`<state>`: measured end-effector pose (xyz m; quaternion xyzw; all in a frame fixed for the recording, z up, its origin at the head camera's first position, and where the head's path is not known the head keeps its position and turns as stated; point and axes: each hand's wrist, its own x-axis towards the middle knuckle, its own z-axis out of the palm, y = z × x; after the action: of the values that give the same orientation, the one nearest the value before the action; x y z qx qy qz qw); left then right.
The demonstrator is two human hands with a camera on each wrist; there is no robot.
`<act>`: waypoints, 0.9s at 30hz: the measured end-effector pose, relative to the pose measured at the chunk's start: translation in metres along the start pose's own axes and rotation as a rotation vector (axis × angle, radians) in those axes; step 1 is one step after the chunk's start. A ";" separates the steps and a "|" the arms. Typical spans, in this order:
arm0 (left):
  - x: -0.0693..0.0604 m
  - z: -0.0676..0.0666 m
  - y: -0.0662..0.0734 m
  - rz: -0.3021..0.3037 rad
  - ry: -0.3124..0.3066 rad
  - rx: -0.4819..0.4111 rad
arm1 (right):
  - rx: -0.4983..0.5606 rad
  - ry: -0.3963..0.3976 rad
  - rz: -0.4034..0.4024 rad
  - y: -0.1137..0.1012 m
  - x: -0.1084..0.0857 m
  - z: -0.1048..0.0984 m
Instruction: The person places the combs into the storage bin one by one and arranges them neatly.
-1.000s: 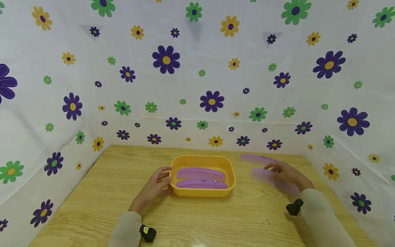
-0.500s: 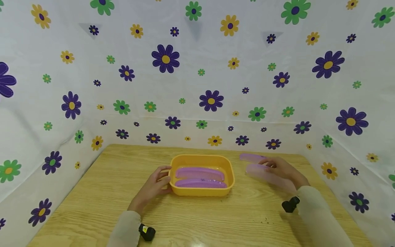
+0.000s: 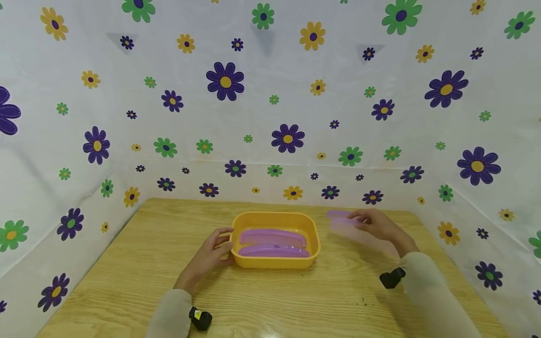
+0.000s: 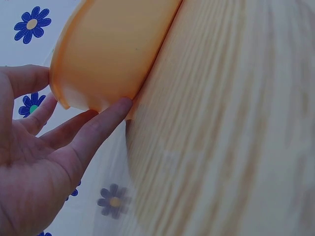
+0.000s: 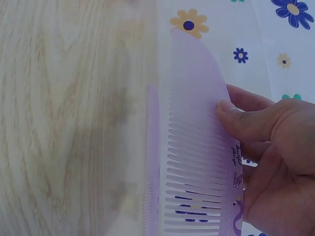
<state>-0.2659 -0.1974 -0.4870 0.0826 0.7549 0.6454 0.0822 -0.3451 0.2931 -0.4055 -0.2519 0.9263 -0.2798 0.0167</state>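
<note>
At the left end of the yellow plastic basin (image 3: 276, 263), my left hand (image 3: 211, 252) touches the outer wall with spread fingertips. The left wrist view shows fingertips (image 4: 127, 103) against the basin's end, low by the table and up at the rim. Two purple combs lie inside: one comb (image 3: 272, 237) behind, another comb (image 3: 274, 251) in front. My right hand (image 3: 380, 226) pinches a translucent purple comb (image 5: 197, 93) by its spine, raised above the table to the basin's right; it is blurred in the head view. Behind it lies another purple comb (image 3: 336, 214), partly hidden.
The wooden table (image 3: 270, 300) ends at white flower-printed sheeting (image 3: 262, 117) at the back and both sides. Small dark specks (image 3: 364, 301) mark the tabletop at the front right. A small black camera sits on each wrist.
The right hand has moved left and slightly back with its comb, covering more of the comb behind. The left hand stays at the basin, and the combs inside have not moved.
</note>
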 end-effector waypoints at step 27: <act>-0.001 0.000 0.000 -0.018 0.020 -0.009 | -0.038 -0.024 -0.086 -0.069 0.032 0.010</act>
<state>-0.2649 -0.1979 -0.4871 0.0690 0.7534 0.6489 0.0809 -0.3395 0.2233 -0.3744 -0.2953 0.9195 -0.2593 0.0110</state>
